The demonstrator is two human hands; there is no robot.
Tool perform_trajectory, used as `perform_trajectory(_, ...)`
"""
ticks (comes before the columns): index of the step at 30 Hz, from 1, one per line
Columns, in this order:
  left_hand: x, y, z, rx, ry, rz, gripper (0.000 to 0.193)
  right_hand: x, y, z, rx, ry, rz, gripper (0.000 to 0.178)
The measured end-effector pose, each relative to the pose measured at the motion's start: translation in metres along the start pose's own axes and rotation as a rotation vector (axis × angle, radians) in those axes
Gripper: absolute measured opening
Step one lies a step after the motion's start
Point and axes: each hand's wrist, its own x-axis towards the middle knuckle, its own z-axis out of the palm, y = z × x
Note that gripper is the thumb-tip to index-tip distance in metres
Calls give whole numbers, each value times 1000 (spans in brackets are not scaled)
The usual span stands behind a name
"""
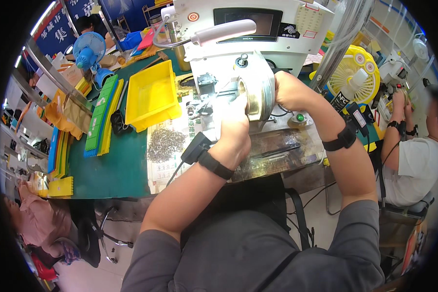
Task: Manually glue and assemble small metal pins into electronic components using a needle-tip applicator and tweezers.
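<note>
A white machine (297, 46) with a dark screen stands before me, and a lamp (224, 33) on a bent neck shines over its work area. A round metal wheel (264, 95) sticks out from its front. My left hand (235, 126) is at the wheel's left side, beside a small metal fixture (208, 85); glare washes out its fingers. On the wheel's right side my right hand (292, 91) is curled closed, and what it grips, if anything, is hidden. Small metal pieces (166, 145) lie in a heap on printed paper left of my left hand.
A yellow tray (153, 97) sits on the green table (107, 170), near stacked coloured plastic strips (102, 117). A black tool (280, 150) rests at the front edge. A yellow fan (355, 80) stands at right; co-workers sit on both sides.
</note>
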Motion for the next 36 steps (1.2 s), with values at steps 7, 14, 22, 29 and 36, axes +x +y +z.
perform_trajectory(7, 6, 4, 3, -43, 105, 11, 25, -13, -8, 9, 148, 77, -110, 25)
perform_trajectory(14, -50, 20, -41, -119, 59, -43, 17, -46, 27, 19, -549, 721, -661, 14)
perform_trajectory(22, -76, 98, -103, -146, -165, 100, 12, -88, 97, 31, -528, 918, -540, 34)
perform_trajectory(29, -64, 97, -108, -75, -155, 152, 13, -90, 111, 30, -401, 938, -442, 26)
perform_trajectory(36, -61, 133, -141, -131, -146, 269, 19, -68, 75, 37, -293, 947, -546, 30)
